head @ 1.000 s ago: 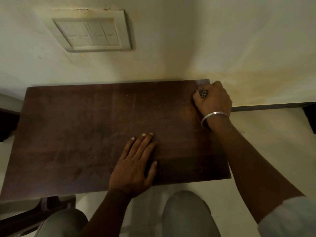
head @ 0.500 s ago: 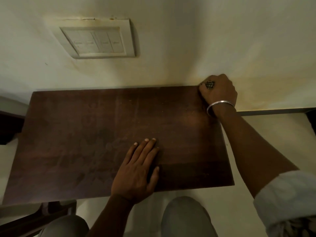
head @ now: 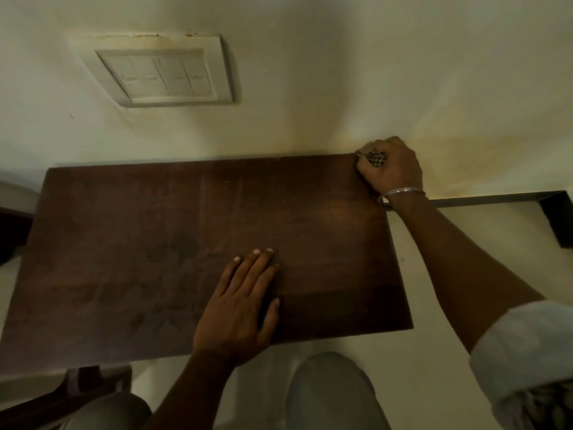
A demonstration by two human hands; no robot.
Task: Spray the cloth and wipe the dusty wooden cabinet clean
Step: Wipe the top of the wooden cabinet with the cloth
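The dark wooden cabinet top (head: 161,243) fills the middle of the head view, its back edge against the wall, with faint dusty smears across its left and centre. My right hand (head: 392,169), a metal bangle on its wrist, grips a bunched checked cloth (head: 373,158) at the cabinet's far right corner by the wall. Only a small dark-and-white patch of the cloth shows between the fingers. My left hand (head: 240,308) rests flat on the top near the front edge, fingers straight. No spray bottle is in view.
A white switch plate (head: 164,72) sits on the wall above the cabinet. A dark skirting strip (head: 496,198) runs along the floor to the right. My knees (head: 328,389) are below the front edge. Dark furniture (head: 12,231) stands at the left.
My right hand has slid the cloth from just inside the right edge back into the far right corner against the wall. The left hand has stayed flat in place.
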